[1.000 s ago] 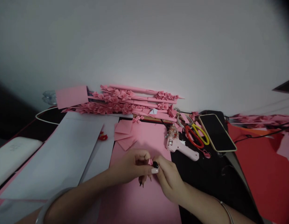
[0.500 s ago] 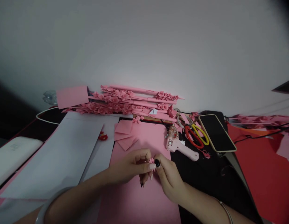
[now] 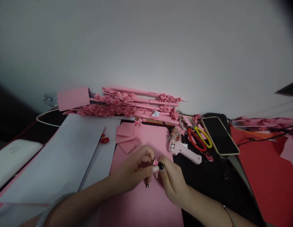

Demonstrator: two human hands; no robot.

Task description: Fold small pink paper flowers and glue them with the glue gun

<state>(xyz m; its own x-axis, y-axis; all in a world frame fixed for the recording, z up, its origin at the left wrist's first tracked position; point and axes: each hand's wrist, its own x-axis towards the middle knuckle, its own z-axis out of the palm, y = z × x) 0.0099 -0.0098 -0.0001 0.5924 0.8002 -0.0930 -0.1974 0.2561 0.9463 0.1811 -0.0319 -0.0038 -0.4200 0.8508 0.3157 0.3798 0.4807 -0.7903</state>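
Observation:
Both hands meet over a large pink paper sheet (image 3: 146, 208). Between them is a small folded pink paper piece (image 3: 155, 162), partly covered by fingers. My left hand (image 3: 134, 171) pinches its near side with the thumb, the other fingers curled behind and below. My right hand (image 3: 173, 179) grips its right side, the black-nailed thumb against it. Just beyond my left hand lie several small pink paper squares (image 3: 126, 129). To the right of the sheet's far end rests a pale pink glue gun (image 3: 187, 153).
Pink paper flower stems (image 3: 122, 110) lie stacked along the wall. Red-and-yellow-handled scissors (image 3: 196, 140) and a phone (image 3: 219, 135) are at right, beside red paper (image 3: 266, 176). White sheets (image 3: 56, 157) and a white power bank (image 3: 16, 157) are at left.
My left hand's upper fingers have lifted slightly and opened away from the folded paper piece, so more of it shows. Its lower fingers have shifted a little right. My right hand stays nearly in place.

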